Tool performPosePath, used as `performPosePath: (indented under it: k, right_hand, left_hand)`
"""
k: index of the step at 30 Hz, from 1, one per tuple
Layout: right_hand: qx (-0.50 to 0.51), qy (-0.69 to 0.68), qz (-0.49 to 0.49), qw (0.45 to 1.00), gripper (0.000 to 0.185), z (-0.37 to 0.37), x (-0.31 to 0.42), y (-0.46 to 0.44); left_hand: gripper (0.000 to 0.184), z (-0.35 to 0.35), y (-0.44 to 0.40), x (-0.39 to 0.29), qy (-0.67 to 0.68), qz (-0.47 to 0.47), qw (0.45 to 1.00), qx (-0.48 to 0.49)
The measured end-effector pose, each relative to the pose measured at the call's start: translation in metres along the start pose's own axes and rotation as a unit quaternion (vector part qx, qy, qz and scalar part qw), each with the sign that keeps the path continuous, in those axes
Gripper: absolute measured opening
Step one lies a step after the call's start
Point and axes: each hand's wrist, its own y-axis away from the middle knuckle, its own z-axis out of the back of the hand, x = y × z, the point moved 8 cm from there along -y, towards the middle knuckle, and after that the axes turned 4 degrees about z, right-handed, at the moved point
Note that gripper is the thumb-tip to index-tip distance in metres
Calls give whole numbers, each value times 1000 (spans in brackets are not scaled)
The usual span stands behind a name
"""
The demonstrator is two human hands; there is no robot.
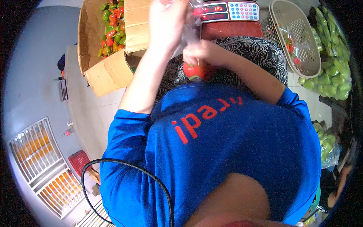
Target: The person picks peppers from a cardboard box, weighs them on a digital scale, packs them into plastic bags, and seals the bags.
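Observation:
My left hand (170, 19), blurred at the top of the view, is closed on the upper part of a clear plastic bag (193, 32). Lower down, my right hand (200, 52) grips the same bag around its neck, its fingers partly smeared by motion. Red peppers (193, 70) with a bit of green hang beneath my right hand, close to my blue shirt; they seem to be in the bag's lower end. Just beyond my hands is a digital scale (230, 12) with lit red digits, partly covered by the bag.
An open cardboard box (109, 73) of red and green peppers (113, 28) stands at left. To the right are a beige plastic basket (312, 56) with bagged peppers and bags of green vegetables (334, 77). Patterned dark cloth (261, 53) covers my lap. A black cable (132, 164) loops at lower left.

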Motion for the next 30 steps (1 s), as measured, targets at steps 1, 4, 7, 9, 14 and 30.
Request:
performPosePath:
  k: [1, 4, 7, 9, 14, 30]
  right_hand:
    - [-59, -48, -27, 997, 44, 11, -7, 3]
    - [-128, -160, -40, 978, 46, 32, -16, 12]
    - [-129, -238, -44, 961, 46, 42, -26, 14]
    - [-119, -238, -57, 962, 46, 40, -24, 15]
    - [-90, -159, -96, 978, 43, 29, -15, 14]
    - [-431, -424, 10, 797, 44, 129, -72, 53]
  left_hand:
    - [17, 6, -3, -4, -1, -8, 1000, -22]
    - [46, 36, -10, 17, 25, 4, 997, -79]
    - [77, 36, -9, 45, 4, 44, 999, -24]
    - [55, 35, 5, 86, -4, 201, 979, 19]
    - [14, 34, 1, 107, 41, 246, 960, 124]
    - [67, 66, 82, 128, -138, 179, 974, 30]
